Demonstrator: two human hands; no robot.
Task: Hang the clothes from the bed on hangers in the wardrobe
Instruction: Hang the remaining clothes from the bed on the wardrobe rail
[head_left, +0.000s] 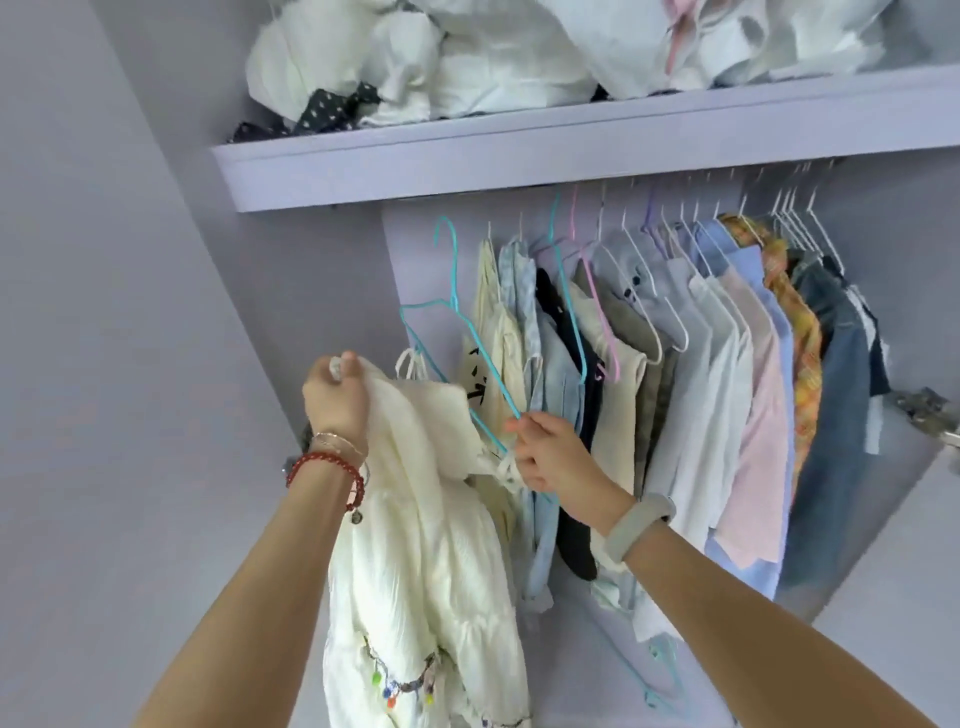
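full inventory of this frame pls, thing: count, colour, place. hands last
cream dress: one, cream with small coloured beads near the hem, held up in front of the wardrobe's left end
teal hanger: one, teal, hooked at the rail's left end, lower arm at the dress
hung clothes: a full row, cream, pale blue, black, white, pink, orange plaid, denim, on the rail
shelf: one, lilac, above the rail
bundled linens: a pile, mostly white, on the shelf
spare hangers: several, white, rail's right end
left hand: one, red bead bracelet on the wrist, grips the dress top
right hand: one, grey band on the wrist, pinches the teal hanger's arm and a dress strap
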